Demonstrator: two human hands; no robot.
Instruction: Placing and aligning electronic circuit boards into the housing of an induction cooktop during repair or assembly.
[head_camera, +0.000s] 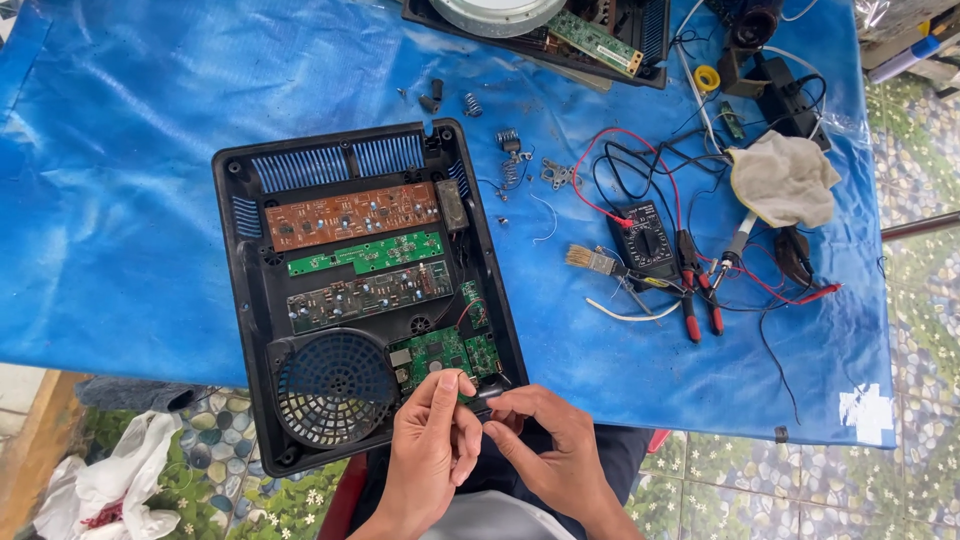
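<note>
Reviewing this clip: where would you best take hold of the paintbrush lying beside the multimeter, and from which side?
Probably by its handle. The paintbrush lies flat on the blue tarp, bristles pointing left toward the open black casing, handle running right toward the multimeter and the wires. Coming from above looks easiest, pinching the metal band behind the bristles, where nothing crowds it; the far handle end sits among leads.

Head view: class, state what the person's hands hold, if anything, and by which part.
Both hands, left hand and right hand, pinch a small dark part at the black housing's near edge; which part cannot be told.
</note>
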